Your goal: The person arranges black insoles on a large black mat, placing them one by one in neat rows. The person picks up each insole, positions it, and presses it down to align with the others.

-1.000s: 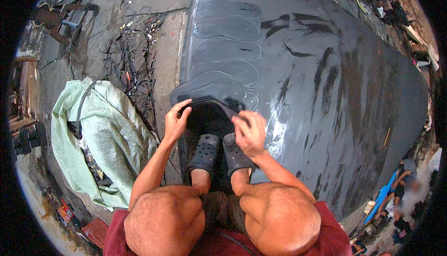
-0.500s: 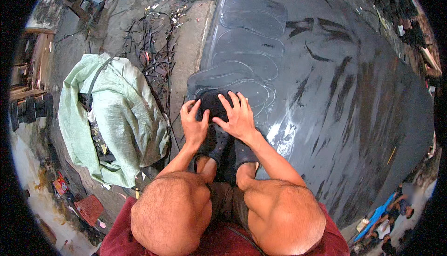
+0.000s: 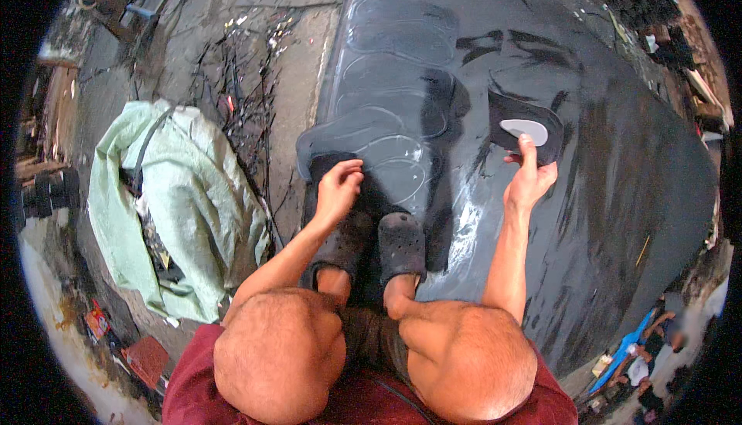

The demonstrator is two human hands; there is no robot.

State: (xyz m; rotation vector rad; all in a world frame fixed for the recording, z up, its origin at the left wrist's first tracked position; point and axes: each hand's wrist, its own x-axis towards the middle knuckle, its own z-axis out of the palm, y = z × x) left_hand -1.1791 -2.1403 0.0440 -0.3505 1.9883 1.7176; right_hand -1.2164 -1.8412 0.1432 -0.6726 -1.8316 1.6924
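Off to the right, my right hand [image 3: 531, 179] grips a dark flat piece [image 3: 502, 108] by its near edge, the thumb pressing on a pale oval on its face. My left hand [image 3: 338, 193] is over the near left end of the sheet, its fingers loosely bent and apart, with nothing visible in them. Next to it lies a black piece [image 3: 326, 164], partly covered by the hand. A dark sole-shaped piece [image 3: 313, 145] lies just beyond. Beneath is a large dark sheet [image 3: 525, 270] marked with several pale sole-shaped outlines.
A pale green sack [image 3: 205, 193] slumps at the left. Dark scraps [image 3: 232, 85] litter the floor beyond it. My feet in black clogs [image 3: 402, 243] stand at the sheet's near edge. Another person [image 3: 653, 348] is at the lower right.
My hands were close together over the black piece. My right hand has swung right and now holds up the dark piece with the pale oval. My left hand's fingers have bent more.
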